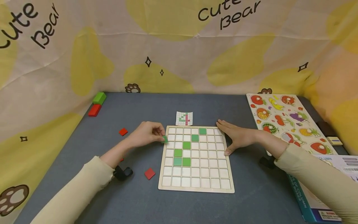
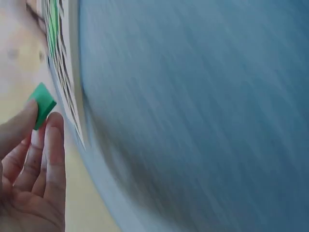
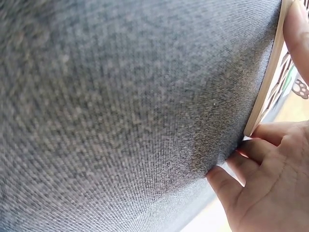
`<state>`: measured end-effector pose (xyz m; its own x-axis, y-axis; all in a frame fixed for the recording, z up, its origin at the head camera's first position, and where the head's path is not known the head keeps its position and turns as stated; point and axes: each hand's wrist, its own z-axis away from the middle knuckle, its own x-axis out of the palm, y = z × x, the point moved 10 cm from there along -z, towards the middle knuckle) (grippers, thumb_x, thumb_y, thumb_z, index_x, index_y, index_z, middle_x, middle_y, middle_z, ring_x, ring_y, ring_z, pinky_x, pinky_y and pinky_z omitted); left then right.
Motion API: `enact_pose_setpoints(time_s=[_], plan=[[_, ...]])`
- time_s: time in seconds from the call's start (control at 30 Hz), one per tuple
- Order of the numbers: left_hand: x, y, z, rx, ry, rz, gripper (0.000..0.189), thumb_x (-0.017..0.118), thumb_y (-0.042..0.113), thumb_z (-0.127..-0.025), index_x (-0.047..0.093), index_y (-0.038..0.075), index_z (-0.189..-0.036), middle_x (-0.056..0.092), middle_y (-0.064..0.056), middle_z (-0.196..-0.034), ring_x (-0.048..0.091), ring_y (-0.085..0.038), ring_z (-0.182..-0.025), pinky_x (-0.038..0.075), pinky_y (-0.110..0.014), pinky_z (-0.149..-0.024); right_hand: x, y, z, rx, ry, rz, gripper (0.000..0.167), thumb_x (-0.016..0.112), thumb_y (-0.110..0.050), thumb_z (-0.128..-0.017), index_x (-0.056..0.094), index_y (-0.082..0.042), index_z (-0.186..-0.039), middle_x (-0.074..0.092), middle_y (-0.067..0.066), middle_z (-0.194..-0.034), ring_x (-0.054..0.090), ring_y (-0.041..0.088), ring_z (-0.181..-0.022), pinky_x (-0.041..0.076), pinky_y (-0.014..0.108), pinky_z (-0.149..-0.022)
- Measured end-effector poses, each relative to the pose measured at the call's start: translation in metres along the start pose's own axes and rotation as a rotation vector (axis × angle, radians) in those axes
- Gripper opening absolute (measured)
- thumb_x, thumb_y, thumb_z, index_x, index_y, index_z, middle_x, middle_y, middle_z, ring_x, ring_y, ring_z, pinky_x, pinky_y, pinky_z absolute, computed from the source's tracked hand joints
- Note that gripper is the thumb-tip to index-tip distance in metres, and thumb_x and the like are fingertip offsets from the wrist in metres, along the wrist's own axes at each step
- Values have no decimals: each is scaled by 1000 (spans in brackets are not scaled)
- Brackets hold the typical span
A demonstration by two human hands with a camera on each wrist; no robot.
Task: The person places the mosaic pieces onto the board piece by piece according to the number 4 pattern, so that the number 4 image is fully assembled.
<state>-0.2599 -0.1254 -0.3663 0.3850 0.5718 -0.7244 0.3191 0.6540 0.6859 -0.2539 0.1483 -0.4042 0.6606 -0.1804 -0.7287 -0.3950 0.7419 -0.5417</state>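
My left hand [image 1: 148, 133] pinches a small green square tile [image 2: 43, 104] between thumb and fingertips, at the left edge of a wooden grid board [image 1: 198, 186]. Several green tiles [image 1: 186, 145] sit in the board's cells, running as a diagonal from the top row down to the left, with two side by side in the fifth row. On the board's right side rests my right hand [image 1: 239, 137], fingers spread, its thumb [image 3: 297, 34] on the rim and its fingers at the far corner. Just behind the board lies a small pattern card [image 1: 184, 118] showing a green and red figure.
Loose red tiles [image 1: 149, 173] lie left of the board, one partly hidden by the left arm. A green block [image 1: 99, 98] and a red block [image 1: 94, 110] stand at the back left. To the right are a fruit picture board [image 1: 291, 124] and a box [image 1: 313, 196].
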Motion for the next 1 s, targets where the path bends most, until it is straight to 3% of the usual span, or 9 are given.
enact_pose_setpoints(time_s=[0.3,0.47,0.63,0.83,1.0], plan=[[70,60,-21,105,-151,78,10,78,11,-82,69,10,-85,71,-2,-78,61,-3,-69,51,-18,-68,0,0,-1,-1,4,10,126,82,-47,-75,1,6,-156,-8,26,-165,-7,46,-153,9,65,-121],[95,86,-20,180,-212,8,9,77,9,-83,69,10,-82,70,-2,-76,59,-1,-67,50,-15,-66,-1,0,-1,6,11,11,126,83,-47,-74,2,7,-155,-8,27,-165,-6,47,-153,9,65,-120],[106,95,-16,216,-234,-115,11,78,13,-84,68,13,-78,69,3,-74,54,0,-66,46,-15,-66,0,-1,-1,8,11,5,126,83,-47,-74,2,7,-155,-7,27,-165,-6,47,-153,9,64,-121],[107,101,-13,259,-219,-191,11,79,16,-83,71,16,-74,69,7,-73,51,0,-64,43,-16,-63,-1,-2,-1,4,13,5,126,83,-47,-74,3,8,-155,-7,28,-164,-6,47,-153,9,64,-121],[104,102,-12,305,-209,-270,4,79,20,-83,81,16,-84,68,6,-81,56,0,-70,44,-15,-64,0,0,-1,13,10,6,126,82,-47,-74,2,7,-156,-7,26,-165,-6,47,-153,9,64,-121]])
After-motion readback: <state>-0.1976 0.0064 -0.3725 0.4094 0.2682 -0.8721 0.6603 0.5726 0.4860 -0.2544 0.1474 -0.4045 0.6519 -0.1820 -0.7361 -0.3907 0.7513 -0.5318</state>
